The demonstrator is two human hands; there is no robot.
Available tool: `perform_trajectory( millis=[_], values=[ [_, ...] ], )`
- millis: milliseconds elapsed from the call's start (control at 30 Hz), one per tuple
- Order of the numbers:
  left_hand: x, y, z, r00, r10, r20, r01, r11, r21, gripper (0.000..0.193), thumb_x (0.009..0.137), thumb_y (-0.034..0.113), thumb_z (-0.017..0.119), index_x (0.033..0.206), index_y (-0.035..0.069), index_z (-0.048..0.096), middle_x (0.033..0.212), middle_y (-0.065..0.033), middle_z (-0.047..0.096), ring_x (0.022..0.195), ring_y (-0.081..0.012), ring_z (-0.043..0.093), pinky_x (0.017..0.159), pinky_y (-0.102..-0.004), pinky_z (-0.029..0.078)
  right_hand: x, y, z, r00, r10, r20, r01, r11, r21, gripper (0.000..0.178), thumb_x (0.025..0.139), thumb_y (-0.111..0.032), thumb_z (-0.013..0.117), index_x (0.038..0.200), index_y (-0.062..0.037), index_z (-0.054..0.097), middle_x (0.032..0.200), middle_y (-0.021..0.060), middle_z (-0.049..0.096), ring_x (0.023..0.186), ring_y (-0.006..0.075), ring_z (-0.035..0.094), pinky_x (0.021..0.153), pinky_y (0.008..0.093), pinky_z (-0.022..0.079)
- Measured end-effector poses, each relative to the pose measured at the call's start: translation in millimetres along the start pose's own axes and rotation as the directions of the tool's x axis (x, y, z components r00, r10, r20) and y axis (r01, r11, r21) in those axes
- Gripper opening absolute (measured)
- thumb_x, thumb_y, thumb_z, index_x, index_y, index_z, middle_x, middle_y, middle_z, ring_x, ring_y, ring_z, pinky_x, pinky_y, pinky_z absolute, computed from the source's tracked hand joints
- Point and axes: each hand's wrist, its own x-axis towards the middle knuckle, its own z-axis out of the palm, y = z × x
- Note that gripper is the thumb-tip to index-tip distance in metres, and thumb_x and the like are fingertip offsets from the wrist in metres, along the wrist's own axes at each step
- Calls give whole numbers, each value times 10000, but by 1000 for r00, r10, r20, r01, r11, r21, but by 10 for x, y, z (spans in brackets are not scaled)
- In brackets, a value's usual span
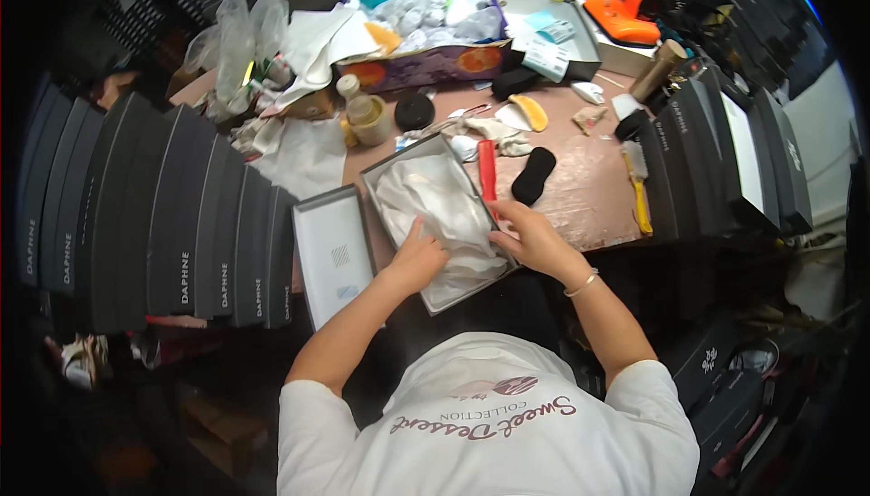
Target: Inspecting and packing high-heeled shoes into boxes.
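An open grey shoebox sits at the table's front edge, with crumpled white tissue paper filling it. Over the paper is my left hand, its index finger stretched out and touching the sheet; the other fingers are partly curled. My right hand is at the box's right rim, with thumb and index finger apart near the paper's edge. Whatever lies under the tissue is hidden. Left of the box rests its shallow lid, inner side up. Close by the right rim lies a red, long-handled tool.
Rows of dark shoeboxes stand at the left and right. Beyond the box are a black oval pad, a black round lid, a bottle and a carton of crumpled paper. A yellow-handled brush lies rightward.
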Motion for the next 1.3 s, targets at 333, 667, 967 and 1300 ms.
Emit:
perform_trajectory(
  millis=[333,667,967,1300],
  values=[
    [90,-566,-463,999,34,17,-30,987,-161,310,873,162,597,1177,102,612,965,-96,661,1030,-275,621,1147,-588,207,1543,613,915,962,-37,271,178,837,-517,474,768,-91,618,1221,30,548,884,257,675,871,401,678,776,479,541],
    [205,-638,-653,996,-39,-75,18,964,-264,176,829,162,609,991,116,661,897,-96,703,939,-314,671,1041,-594,331,1642,170,455,960,-41,277,187,832,-523,334,745,-29,570,1054,1,692,951,263,678,900,392,671,829,469,521],
    [-359,9,-80,982,-115,-152,70,959,-275,171,821,31,548,957,94,629,890,-83,603,987,-274,603,1126,-615,219,258,248,588,990,18,-142,-47,978,-204,456,846,-68,584,1291,6,513,1064,265,619,973,416,613,851,474,484],
    [-569,46,36,993,-49,-110,17,962,-273,223,696,240,691,862,100,637,841,-52,562,951,-223,572,1151,-614,175,834,459,470,997,47,-65,-41,995,89,264,883,-53,645,1140,3,637,988,132,673,841,201,653,737,311,515]
  ],
)
